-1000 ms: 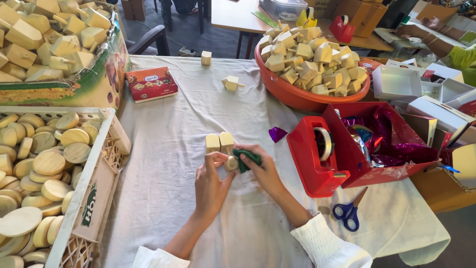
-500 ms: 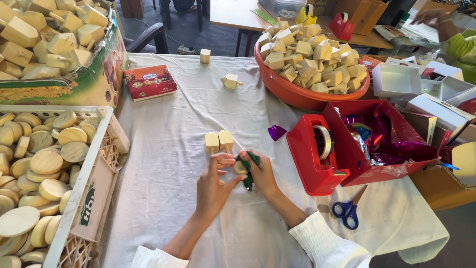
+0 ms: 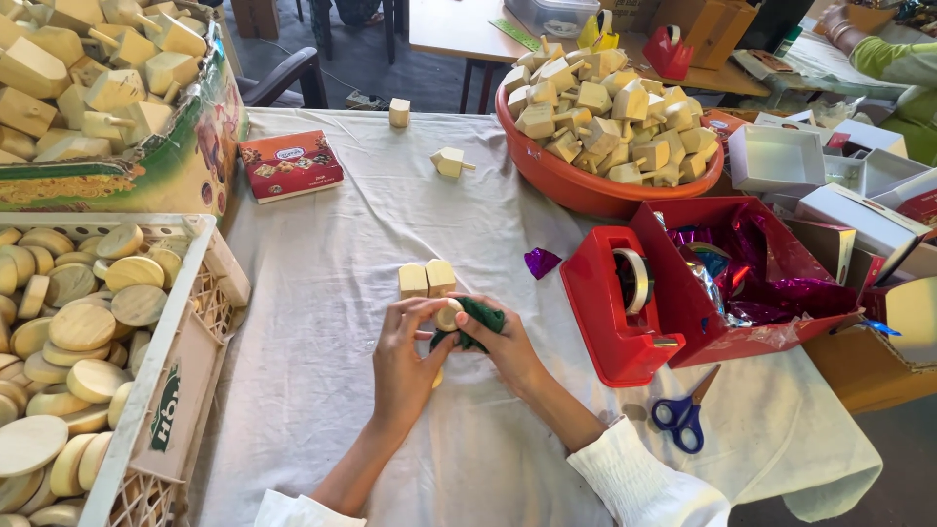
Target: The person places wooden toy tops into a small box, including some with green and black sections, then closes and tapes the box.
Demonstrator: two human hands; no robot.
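Observation:
My left hand (image 3: 402, 363) grips a small round wooden piece (image 3: 448, 314) over the white-clothed table (image 3: 322, 283). A dark green cloth (image 3: 475, 322) is bunched in my right hand (image 3: 501, 346) and pressed against that piece. Both hands meet just in front of two pale wooden blocks (image 3: 426, 279) standing side by side on the cloth.
At left are a plastic crate of wooden discs (image 3: 78, 342) and a box of wooden tops (image 3: 88, 88). An orange basin of wooden pieces (image 3: 605, 117), a red tape dispenser (image 3: 625, 303), a red box of shiny foil (image 3: 752, 273) and blue scissors (image 3: 683, 415) lie right. Another person's sleeve (image 3: 893, 63) is at far right.
My hands turned the wooden piece and shifted the green cloth from hanging down to bunched on top beside it. The other person's arm moved farther back.

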